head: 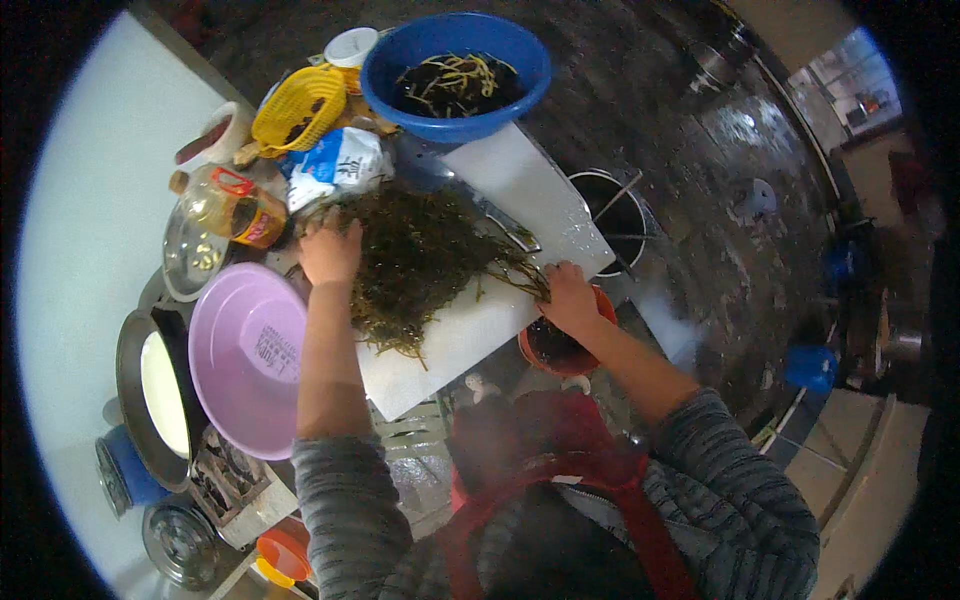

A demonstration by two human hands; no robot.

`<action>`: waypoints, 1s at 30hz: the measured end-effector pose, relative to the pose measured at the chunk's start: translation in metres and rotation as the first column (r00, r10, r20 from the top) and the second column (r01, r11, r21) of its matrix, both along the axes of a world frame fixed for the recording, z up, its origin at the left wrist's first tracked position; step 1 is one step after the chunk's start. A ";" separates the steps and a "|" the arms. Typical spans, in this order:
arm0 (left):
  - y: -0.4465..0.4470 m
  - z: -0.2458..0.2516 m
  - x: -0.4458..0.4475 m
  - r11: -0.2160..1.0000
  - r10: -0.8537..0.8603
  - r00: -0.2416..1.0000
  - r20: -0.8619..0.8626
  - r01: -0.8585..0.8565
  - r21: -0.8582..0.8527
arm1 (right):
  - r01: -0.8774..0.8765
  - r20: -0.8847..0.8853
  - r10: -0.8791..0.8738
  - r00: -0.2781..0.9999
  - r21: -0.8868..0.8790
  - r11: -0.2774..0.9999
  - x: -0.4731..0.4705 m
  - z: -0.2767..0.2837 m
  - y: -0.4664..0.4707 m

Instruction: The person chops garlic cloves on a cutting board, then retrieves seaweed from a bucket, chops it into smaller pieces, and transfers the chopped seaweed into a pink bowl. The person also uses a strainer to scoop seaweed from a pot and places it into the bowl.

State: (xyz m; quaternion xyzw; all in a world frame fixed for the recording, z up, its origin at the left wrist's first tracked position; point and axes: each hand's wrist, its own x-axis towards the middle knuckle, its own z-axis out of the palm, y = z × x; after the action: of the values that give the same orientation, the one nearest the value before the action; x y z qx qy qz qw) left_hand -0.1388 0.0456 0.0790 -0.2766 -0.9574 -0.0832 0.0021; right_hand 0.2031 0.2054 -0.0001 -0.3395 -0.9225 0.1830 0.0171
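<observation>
A heap of wet, dark green leafy plants or seaweed [420,247] spreads over a white cutting board [472,322]. Against the heap's left edge lies my left hand [330,247], its fingertips partly sunk in the greens; whether it grips any is unclear. At the board's right edge, my right hand [571,300] has its fingers closed on a thin bundle of stems [529,277] that trails out of the heap. A knife [514,229] lies on the board beyond those stems. Below my right hand is an orange-red bucket [551,349] with dark contents.
A blue basin [457,127] holds dark matter and yellowish strips. To the left are a yellow basket [270,124], a blue-and-white bag [337,165], a plastic bottle [217,199], a metal bowl [176,259], a pink basin [225,360] and a wok [135,405]. A dark bucket [615,202] stands right.
</observation>
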 end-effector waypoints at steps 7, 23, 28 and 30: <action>0.010 -0.063 -0.016 0.991 0.133 0.959 0.252 -0.136 -0.007 | -0.212 0.141 0.191 0.971 0.153 0.965 -0.030 -0.029 0.004; -0.002 -0.068 -0.007 0.996 0.087 0.945 0.316 -0.084 -0.023 | -0.148 -0.319 -0.008 0.948 -0.462 0.875 -0.174 0.090 0.037; -0.005 -0.054 0.010 0.998 0.056 0.946 0.320 -0.064 0.015 | -0.017 -0.222 -0.039 0.974 -0.245 0.969 -0.115 0.048 0.046; -0.006 -0.049 0.019 0.999 0.030 0.947 0.321 -0.024 -0.023 | 0.056 -0.131 -0.079 0.988 -0.167 0.984 -0.098 0.030 0.048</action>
State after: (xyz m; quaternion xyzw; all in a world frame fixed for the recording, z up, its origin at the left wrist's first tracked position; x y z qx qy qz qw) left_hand -0.1194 0.0395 0.0305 -0.2460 -0.9494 -0.1183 -0.1553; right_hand 0.1047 0.2535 0.0300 -0.3575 -0.8891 0.2797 0.0588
